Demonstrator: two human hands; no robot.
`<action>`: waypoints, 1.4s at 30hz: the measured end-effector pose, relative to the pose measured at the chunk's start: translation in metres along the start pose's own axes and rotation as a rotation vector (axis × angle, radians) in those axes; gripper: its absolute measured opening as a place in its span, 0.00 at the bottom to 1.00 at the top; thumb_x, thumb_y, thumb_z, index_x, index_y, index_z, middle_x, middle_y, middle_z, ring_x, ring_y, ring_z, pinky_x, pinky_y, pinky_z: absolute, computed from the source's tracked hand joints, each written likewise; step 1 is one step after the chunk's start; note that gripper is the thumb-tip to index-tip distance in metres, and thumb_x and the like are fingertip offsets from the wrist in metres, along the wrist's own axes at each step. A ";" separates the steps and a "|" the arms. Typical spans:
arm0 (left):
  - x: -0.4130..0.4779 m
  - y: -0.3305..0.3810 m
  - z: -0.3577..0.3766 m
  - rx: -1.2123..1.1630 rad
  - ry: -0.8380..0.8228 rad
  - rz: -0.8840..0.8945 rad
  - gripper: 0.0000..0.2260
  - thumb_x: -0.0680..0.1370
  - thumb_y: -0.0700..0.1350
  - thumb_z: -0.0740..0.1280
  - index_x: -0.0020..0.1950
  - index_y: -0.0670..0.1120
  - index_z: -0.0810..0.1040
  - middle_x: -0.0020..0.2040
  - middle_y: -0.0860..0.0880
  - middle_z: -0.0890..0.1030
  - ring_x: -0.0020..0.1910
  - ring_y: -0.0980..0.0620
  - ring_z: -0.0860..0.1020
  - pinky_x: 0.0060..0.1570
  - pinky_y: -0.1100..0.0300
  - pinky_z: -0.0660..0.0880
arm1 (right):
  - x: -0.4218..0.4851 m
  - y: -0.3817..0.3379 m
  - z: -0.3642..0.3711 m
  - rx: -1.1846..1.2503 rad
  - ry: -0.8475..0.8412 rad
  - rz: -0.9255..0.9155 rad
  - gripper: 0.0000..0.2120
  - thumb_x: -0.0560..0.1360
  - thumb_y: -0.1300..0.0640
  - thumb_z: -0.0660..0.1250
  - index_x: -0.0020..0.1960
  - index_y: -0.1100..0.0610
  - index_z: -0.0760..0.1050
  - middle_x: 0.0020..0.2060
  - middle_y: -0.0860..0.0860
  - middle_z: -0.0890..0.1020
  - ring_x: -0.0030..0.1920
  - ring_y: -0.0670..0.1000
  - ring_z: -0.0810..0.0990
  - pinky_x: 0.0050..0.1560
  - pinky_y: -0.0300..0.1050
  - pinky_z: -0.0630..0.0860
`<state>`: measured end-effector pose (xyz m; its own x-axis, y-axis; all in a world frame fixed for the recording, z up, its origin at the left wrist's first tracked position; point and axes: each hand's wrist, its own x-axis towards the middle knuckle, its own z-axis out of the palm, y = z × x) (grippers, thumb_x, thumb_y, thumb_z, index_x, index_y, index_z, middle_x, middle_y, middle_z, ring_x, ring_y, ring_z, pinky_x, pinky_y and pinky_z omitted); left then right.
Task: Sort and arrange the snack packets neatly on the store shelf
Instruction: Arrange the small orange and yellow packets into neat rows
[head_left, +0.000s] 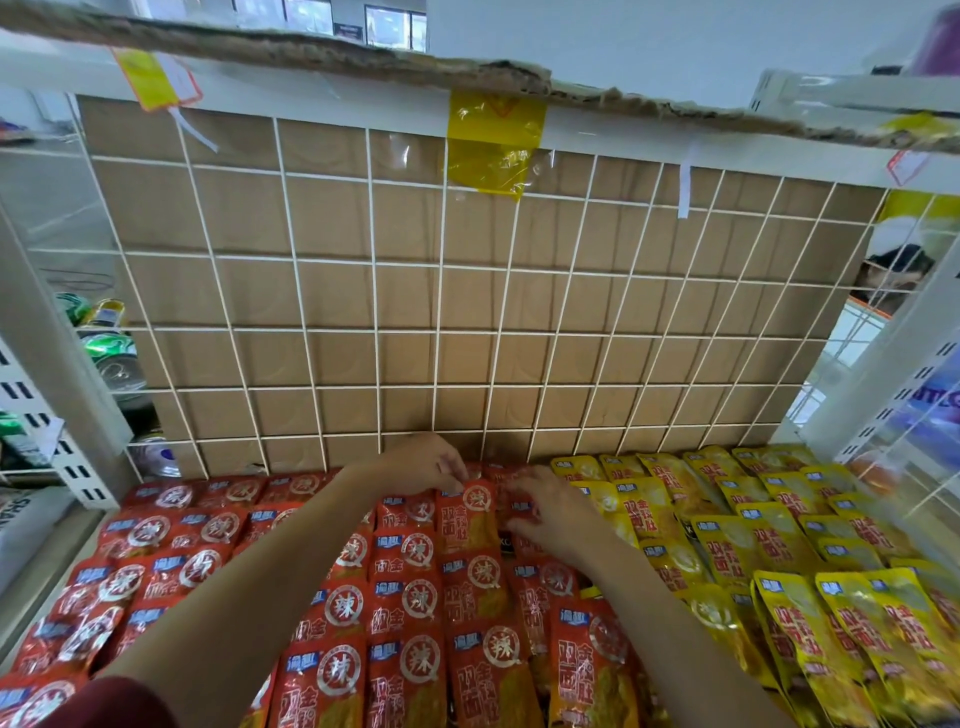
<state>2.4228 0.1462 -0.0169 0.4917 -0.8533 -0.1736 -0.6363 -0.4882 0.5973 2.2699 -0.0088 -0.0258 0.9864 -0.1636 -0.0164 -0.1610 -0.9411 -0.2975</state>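
Nearly done: shiny red snack packets (415, 597) left, shiny yellow snack packets (779, 545) right, left hand (426, 465) and right hand (548, 509) each pinching far-row red stragglers

Left hand (423, 465) pinches red packet (470, 519); right hand (550, 512) touches red packets (405, 587)

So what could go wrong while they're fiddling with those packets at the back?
The forearms reach over the front red packets, so an arm might knock those rows crooked. The right hand works close to the yellow packets; a red one could slide in among them. The red packet that the left hand pinches is at the back by the wire grid and might slip out of line.
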 end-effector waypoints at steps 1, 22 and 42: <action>0.001 0.000 0.000 -0.003 -0.002 0.004 0.09 0.75 0.44 0.68 0.55 0.45 0.80 0.44 0.55 0.78 0.44 0.59 0.75 0.43 0.67 0.69 | 0.000 0.000 0.000 0.000 0.000 0.000 0.23 0.75 0.49 0.65 0.68 0.51 0.67 0.67 0.50 0.67 0.67 0.50 0.67 0.65 0.43 0.64; 0.003 -0.006 0.002 -0.043 0.013 0.004 0.06 0.75 0.46 0.68 0.50 0.47 0.82 0.47 0.50 0.83 0.47 0.54 0.79 0.51 0.59 0.75 | -0.001 0.001 0.001 0.024 -0.001 0.013 0.23 0.75 0.50 0.66 0.68 0.51 0.68 0.68 0.50 0.66 0.67 0.50 0.68 0.66 0.43 0.65; -0.005 0.004 0.008 0.039 0.074 0.050 0.06 0.75 0.42 0.68 0.51 0.46 0.82 0.41 0.58 0.77 0.39 0.66 0.73 0.41 0.71 0.67 | -0.024 -0.031 -0.016 0.017 -0.078 -0.107 0.13 0.72 0.44 0.68 0.50 0.52 0.74 0.45 0.46 0.76 0.45 0.45 0.71 0.44 0.40 0.67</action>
<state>2.4133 0.1470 -0.0195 0.5002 -0.8617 -0.0854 -0.6831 -0.4533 0.5727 2.2511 0.0199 -0.0007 0.9976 -0.0386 -0.0583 -0.0552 -0.9467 -0.3173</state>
